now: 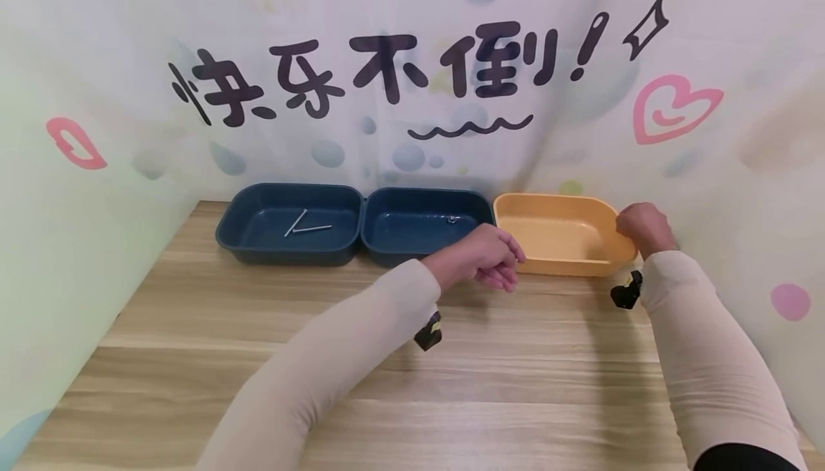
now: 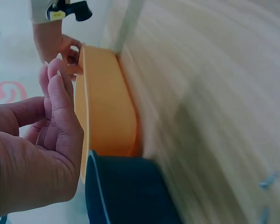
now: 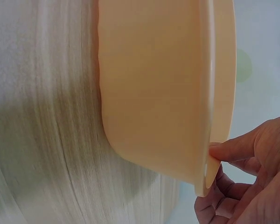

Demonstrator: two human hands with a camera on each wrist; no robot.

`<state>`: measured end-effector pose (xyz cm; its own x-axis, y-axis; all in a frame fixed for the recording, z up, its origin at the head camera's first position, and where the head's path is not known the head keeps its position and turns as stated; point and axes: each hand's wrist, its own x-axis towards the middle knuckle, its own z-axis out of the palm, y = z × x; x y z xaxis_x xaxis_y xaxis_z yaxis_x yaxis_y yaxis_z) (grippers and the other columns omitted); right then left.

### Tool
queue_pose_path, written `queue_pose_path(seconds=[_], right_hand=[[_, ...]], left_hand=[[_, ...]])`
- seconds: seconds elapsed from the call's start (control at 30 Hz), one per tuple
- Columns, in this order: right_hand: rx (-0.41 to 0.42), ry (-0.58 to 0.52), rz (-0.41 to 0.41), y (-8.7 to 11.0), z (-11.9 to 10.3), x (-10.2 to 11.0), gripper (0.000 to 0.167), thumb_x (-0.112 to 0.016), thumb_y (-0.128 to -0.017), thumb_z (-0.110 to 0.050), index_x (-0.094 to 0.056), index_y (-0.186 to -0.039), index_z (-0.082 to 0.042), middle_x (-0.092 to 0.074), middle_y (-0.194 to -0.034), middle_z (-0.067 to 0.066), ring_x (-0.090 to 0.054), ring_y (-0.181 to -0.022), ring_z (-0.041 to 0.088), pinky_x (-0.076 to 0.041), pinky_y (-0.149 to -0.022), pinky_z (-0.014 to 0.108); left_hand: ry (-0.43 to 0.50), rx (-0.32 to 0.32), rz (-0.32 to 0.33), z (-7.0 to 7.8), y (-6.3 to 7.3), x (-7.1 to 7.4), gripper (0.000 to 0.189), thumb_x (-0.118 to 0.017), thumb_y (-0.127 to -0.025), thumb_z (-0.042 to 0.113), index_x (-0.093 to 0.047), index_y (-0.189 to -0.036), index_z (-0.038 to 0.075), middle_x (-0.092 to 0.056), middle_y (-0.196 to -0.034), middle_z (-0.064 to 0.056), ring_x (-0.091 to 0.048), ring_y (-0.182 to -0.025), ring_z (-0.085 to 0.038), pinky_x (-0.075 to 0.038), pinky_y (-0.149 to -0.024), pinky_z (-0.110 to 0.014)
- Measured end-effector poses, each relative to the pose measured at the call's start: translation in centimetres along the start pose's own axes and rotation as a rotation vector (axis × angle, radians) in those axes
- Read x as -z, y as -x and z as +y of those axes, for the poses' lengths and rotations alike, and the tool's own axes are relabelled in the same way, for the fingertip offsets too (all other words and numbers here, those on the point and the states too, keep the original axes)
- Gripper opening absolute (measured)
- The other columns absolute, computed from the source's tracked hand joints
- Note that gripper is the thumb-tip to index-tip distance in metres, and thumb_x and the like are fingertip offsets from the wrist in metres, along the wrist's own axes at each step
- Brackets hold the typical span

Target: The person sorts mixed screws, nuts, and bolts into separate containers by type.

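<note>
An orange plastic bin (image 1: 556, 268) stands on the table at the right end of a row. At its right end my right hand (image 1: 647, 227) pinches the rim, thumb inside and fingers curled beneath, as the right wrist view shows. My left hand (image 1: 488, 255) hovers by the bin's near left corner, fingers loosely bent with nothing visible in them. Left of that is a dark blue bin (image 1: 399, 245) holding a small metal nut (image 1: 452, 220). Another dark blue bin (image 1: 290, 257), farthest left, contains two long screws (image 1: 311, 228).
A screw (image 2: 269, 180) lies on the wooden table (image 1: 515, 399) in the left wrist view, with a second one partly cut off below it. A printed cloth (image 1: 387, 156) hangs right behind the bins and along both sides.
</note>
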<state>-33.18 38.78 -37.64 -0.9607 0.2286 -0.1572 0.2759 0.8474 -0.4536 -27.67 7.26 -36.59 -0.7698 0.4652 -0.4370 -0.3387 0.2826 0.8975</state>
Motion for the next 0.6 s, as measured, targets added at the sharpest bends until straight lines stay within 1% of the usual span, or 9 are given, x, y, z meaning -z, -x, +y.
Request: queue_pose_path(seconds=[0.13,0.2,0.3,0.47,0.6], right_hand=[[-0.010,0.009,0.005,-0.1,-0.1,0.0,0.028,-0.044,-0.080,-0.009,-0.060,-0.095,0.007,-0.056,-0.083,0.018,-0.052,-0.062,0.025,-0.044,-0.051,0.033],[-0.022,0.007,0.001,-0.1,-0.1,0.0,0.028,-0.044,-0.081,-0.009,-0.061,-0.096,0.008,-0.057,-0.085,0.019,-0.052,-0.062,0.025,-0.044,-0.052,0.033],[-0.029,0.014,-0.004,-0.2,-0.1,0.0,0.028,-0.045,-0.082,-0.009,-0.060,-0.098,0.008,-0.057,-0.086,0.020,-0.053,-0.062,0.024,-0.045,-0.052,0.032],[-0.041,-0.005,-0.006,-0.2,-0.1,0.0,0.029,-0.044,-0.082,-0.008,-0.060,-0.099,0.008,-0.057,-0.083,0.019,-0.053,-0.060,0.024,-0.046,-0.052,0.033],[-0.029,0.002,0.002,-0.1,-0.1,0.0,0.027,-0.044,-0.082,-0.008,-0.061,-0.096,0.008,-0.057,-0.081,0.018,-0.053,-0.059,0.024,-0.046,-0.052,0.032]], left_hand=[[0.000,-0.012,0.011,1.1,-1.1,-0.8,0.018,-0.052,-0.092,-0.006,-0.066,-0.103,-0.005,-0.063,-0.058,-0.013,-0.063,-0.049,-0.023,-0.048,-0.040,-0.027],[-0.010,-0.009,0.016,1.6,-1.6,-1.1,0.021,-0.051,-0.092,-0.006,-0.065,-0.109,-0.005,-0.063,-0.059,-0.013,-0.063,-0.050,-0.022,-0.047,-0.040,-0.026],[-0.012,0.009,0.041,2.2,-2.3,-1.4,0.021,-0.052,-0.093,-0.004,-0.065,-0.110,-0.003,-0.064,-0.061,-0.013,-0.062,-0.049,-0.022,-0.048,-0.041,-0.026],[0.028,0.020,0.079,2.9,-3.2,-1.4,0.020,-0.052,-0.093,-0.004,-0.066,-0.107,-0.001,-0.065,-0.063,-0.014,-0.062,-0.048,-0.021,-0.048,-0.041,-0.025],[0.049,0.023,0.106,3.3,-3.7,-1.3,0.016,-0.051,-0.093,-0.005,-0.066,-0.092,0.001,-0.065,-0.064,-0.015,-0.061,-0.048,-0.022,-0.047,-0.040,-0.025]])
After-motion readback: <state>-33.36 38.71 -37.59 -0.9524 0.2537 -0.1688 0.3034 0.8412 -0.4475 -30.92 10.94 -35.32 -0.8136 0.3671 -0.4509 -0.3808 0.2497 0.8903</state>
